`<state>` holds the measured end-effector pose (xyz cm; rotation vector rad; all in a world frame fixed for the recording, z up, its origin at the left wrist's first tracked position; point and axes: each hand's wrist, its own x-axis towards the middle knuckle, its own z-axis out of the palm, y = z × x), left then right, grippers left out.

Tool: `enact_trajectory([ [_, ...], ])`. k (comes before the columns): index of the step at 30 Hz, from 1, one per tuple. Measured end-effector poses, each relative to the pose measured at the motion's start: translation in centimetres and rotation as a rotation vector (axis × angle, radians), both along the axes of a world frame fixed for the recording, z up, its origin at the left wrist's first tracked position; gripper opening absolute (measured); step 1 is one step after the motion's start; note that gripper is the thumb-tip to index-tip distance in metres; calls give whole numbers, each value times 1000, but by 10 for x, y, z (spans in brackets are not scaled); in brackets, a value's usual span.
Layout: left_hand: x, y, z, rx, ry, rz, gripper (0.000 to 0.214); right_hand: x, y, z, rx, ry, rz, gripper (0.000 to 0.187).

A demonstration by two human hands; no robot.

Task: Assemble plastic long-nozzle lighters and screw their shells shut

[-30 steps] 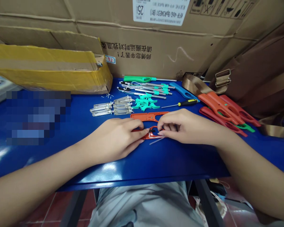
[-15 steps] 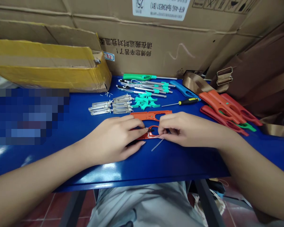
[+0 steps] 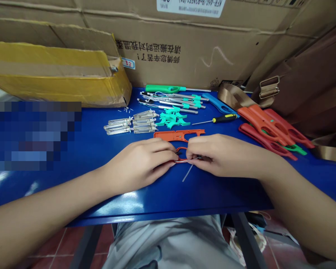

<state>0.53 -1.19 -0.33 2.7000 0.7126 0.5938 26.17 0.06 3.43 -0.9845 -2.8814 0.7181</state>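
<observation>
Between my hands lies an orange lighter shell half (image 3: 182, 149), mostly covered by my fingers, with thin white wires (image 3: 182, 161) along its near edge. My left hand (image 3: 144, 160) is closed on the shell's left part, fingertips at the wires. My right hand (image 3: 210, 155) pinches around the shell's right end, where a bit of metal shows between the fingers. A thin clear tube (image 3: 187, 173) sticks out toward me from under the right fingers. Just beyond my hands, a second orange shell half (image 3: 168, 135) rests on the table, its inner side up.
Clear fuel tanks (image 3: 144, 122), turquoise triggers (image 3: 172, 117) and metal rods with wires (image 3: 182, 103) lie behind. A screwdriver (image 3: 225, 118), a blue shell (image 3: 220, 104) and several red-orange shells (image 3: 268, 125) are to the right. A yellow-taped carton (image 3: 72, 89) stands at the back left.
My left fingers have closed in and shifted right toward the shell's handle opening, covering more of it. The right hand keeps its pinch; the clear tube's free end has swung slightly.
</observation>
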Motion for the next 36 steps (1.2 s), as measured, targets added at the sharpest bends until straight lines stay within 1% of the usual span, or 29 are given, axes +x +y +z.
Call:
enact_trajectory([
  [11, -1, 0, -2, 49, -12, -14, 21, -1, 0, 1, 19, -35, -26, 16],
  [15, -1, 0, -2, 61, 3, -22, 23, 0, 1, -2, 5, 27, -24, 9],
  [23, -2, -1, -1, 128, -25, -27, 21, 0, 2, -3, -23, 108, 12, 13],
  [29, -3, -1, 0, 120, -31, -32, 20, 0, 4, -5, -34, 135, -38, 14],
  [32, -4, -1, 0, 127, -26, -45, 20, 0, 4, -4, -62, 146, -45, 15],
  [36, -3, -2, 2, 163, 9, -56, 21, -1, 4, -2, -137, 136, -87, 14],
])
